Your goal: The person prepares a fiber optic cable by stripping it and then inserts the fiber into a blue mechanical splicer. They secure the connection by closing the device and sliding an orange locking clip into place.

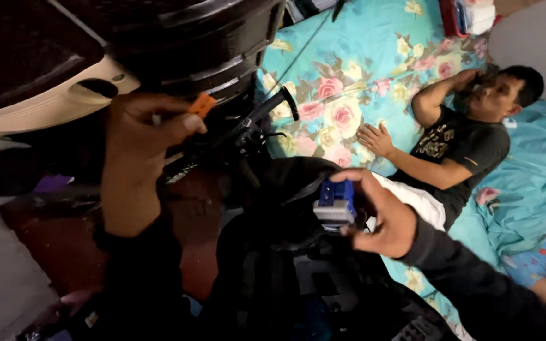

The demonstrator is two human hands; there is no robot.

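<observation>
Left fingers (188,121): pinching small orange plastic clip (202,104), raised before black ribbed machine housing (210,44).
Right fingers (358,180): curled round small blue-and-grey plastic block (334,203), steadied over black fabric bag (285,252).
Beyond: person (456,148) lying on floral turquoise bedsheet (349,76).

The picture is unevenly lit: the flowered bed sheet (349,82) at upper right is bright and fairly sharp, while the left and lower centre sink into deep shadow. The left hand (140,132) and right hand (380,215) look dim and softly blurred, and dark shapes near them lose detail.
</observation>
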